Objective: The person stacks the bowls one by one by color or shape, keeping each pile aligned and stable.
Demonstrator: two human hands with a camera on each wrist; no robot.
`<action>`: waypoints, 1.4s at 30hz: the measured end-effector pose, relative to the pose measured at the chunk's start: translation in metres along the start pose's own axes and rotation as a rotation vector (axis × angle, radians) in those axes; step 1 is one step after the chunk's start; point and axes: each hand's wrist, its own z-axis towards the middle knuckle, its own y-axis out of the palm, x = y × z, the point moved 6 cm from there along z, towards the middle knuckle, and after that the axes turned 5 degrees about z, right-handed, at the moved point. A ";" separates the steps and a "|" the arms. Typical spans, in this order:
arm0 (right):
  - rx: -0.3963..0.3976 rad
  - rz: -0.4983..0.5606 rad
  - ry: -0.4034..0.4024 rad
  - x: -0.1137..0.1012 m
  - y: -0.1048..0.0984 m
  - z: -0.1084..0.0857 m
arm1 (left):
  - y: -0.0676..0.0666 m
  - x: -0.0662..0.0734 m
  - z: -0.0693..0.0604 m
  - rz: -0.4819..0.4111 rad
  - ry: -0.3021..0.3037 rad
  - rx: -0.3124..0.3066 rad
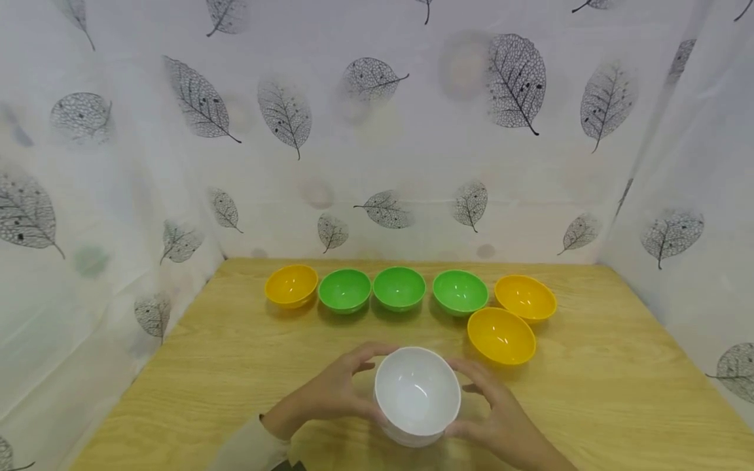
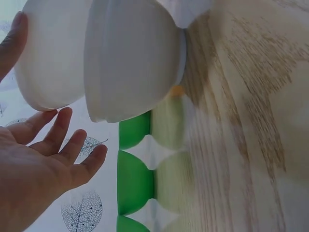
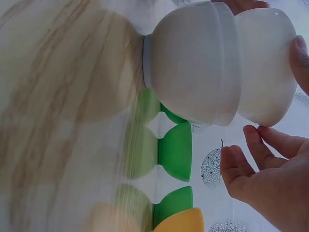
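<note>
Both hands hold a white bowl (image 1: pixel 417 391) in the head view, near the front middle of the table. My left hand (image 1: pixel 336 392) grips its left side between thumb and fingertips. On the opposite side my right hand (image 1: pixel 493 409) grips it the same way. In the left wrist view the held bowl (image 2: pixel 50 53) sits partly inside or just above lower white bowls (image 2: pixel 135 63), which stand on the table. The right wrist view shows a doubled rim on the lower bowls (image 3: pixel 193 65), so they look nested; how many is hidden.
Along the back of the wooden table (image 1: pixel 235 366) stand an orange bowl (image 1: pixel 291 286), three green bowls (image 1: pixel 399 288) and another orange bowl (image 1: pixel 525 297). A further orange bowl (image 1: pixel 502 336) stands in front at the right. Leaf-printed sheeting (image 1: pixel 383 163) encloses the back and sides.
</note>
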 end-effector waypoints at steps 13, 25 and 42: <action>-0.042 -0.107 0.009 0.007 0.008 0.001 | 0.005 -0.011 -0.003 0.134 -0.002 -0.052; -0.059 -0.103 0.010 0.012 0.012 0.002 | 0.007 -0.010 -0.003 0.165 -0.024 -0.101; -0.119 -0.047 0.071 0.012 0.015 0.001 | 0.007 -0.012 -0.005 0.217 -0.050 -0.107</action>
